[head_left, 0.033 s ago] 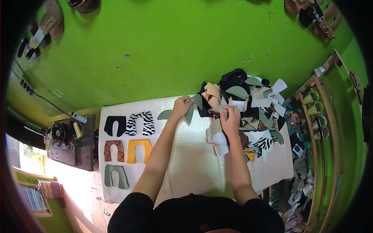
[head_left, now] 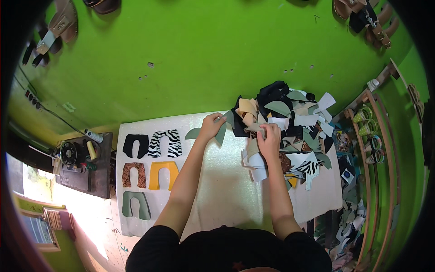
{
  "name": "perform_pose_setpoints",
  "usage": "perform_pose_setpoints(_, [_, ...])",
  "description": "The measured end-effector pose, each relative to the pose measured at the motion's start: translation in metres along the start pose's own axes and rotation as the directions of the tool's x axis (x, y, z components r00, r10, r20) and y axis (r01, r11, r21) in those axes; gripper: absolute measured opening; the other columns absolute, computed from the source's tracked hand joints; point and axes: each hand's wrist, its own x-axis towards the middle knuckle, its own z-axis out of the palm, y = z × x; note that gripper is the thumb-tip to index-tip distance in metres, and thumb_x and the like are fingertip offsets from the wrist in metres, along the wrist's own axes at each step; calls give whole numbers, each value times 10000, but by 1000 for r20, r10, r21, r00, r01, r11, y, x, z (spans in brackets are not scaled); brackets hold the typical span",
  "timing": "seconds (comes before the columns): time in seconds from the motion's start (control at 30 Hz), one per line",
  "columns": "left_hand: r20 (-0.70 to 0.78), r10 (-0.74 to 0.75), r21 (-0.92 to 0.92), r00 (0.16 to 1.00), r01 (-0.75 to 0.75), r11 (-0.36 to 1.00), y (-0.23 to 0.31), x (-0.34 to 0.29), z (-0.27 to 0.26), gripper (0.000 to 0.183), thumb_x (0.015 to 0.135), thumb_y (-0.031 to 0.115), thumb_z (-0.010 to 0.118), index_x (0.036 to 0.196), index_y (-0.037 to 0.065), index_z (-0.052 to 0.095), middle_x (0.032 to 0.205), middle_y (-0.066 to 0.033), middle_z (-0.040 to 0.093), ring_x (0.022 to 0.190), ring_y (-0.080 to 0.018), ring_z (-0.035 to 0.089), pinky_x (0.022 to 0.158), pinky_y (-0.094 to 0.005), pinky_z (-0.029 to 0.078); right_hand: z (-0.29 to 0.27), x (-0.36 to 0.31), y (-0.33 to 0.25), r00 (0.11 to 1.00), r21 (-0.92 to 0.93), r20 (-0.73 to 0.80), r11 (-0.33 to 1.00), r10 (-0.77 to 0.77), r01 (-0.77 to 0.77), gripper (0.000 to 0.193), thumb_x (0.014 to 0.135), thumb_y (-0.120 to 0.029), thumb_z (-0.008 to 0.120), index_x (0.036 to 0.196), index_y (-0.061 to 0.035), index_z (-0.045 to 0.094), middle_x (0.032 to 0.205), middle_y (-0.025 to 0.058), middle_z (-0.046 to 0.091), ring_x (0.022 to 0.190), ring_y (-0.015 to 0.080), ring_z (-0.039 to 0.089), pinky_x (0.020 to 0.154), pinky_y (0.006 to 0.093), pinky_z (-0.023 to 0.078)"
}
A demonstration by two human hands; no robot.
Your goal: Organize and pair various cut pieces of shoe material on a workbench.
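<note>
Fingers closed, my left hand [head_left: 213, 127] pinches a grey-green cut piece [head_left: 229, 119] above the far edge of the white table [head_left: 222, 181]. More grey-green material [head_left: 192, 133] shows left of that wrist; whether it belongs to the same piece I cannot tell. My right hand [head_left: 270, 137] is at the left side of a heap of scraps [head_left: 306, 120], its fingers gripping a greyish-beige scrap [head_left: 253, 128]. White, black, grey-green, zebra and leopard offcuts make up the heap. On the table's left lie arch-shaped pieces: black [head_left: 136, 144], zebra [head_left: 165, 143], leopard [head_left: 134, 175], yellow [head_left: 162, 174] and grey-green [head_left: 136, 205].
A dark side table [head_left: 84, 167] with a black round device and spools stands at the left. Offcuts [head_left: 349, 204] are piled beyond the table's right edge, beside a wooden rack [head_left: 376, 181] holding sandals [head_left: 366, 120]. The green wall [head_left: 195, 59] borders the far edge.
The whole view has shifted very slightly. Both hands and the pieces they hold keep their places on the table.
</note>
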Motion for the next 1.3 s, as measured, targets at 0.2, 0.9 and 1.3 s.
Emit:
perform_pose_setpoints(0.2, [102, -91, -333, 991, 120, 935, 35, -64, -55, 225, 841, 234, 563, 869, 13, 592, 746, 3, 583, 660, -52, 491, 599, -201, 395, 4, -14, -51, 994, 86, -105, 996, 31, -22, 205, 686, -109, 625, 880, -69, 571, 1003, 123, 480, 1010, 312, 366, 902, 410, 277])
perform_pose_setpoints(0.9, [183, -126, -664, 975, 217, 716, 46, -157, -97, 508, 721, -49, 611, 1188, 3, 419, 1045, -85, 553, 918, -135, 539, 817, -240, 432, -16, -14, -124, 720, 623, 694, 511, -13, -592, 328, 793, -28, 557, 1107, -15, 463, 874, 53, 544, 623, 101, 558, 489, 206, 453])
perform_pose_setpoints(1.3, [190, -252, -588, 949, 316, 744, 34, -167, -85, 244, 895, 209, 462, 1011, 12, 546, 851, -19, 588, 709, -71, 537, 634, -214, 446, -11, -26, -155, 769, 501, 629, 815, -112, -291, 208, 682, -105, 707, 830, -16, 591, 733, 28, 596, 659, 76, 526, 607, 224, 430])
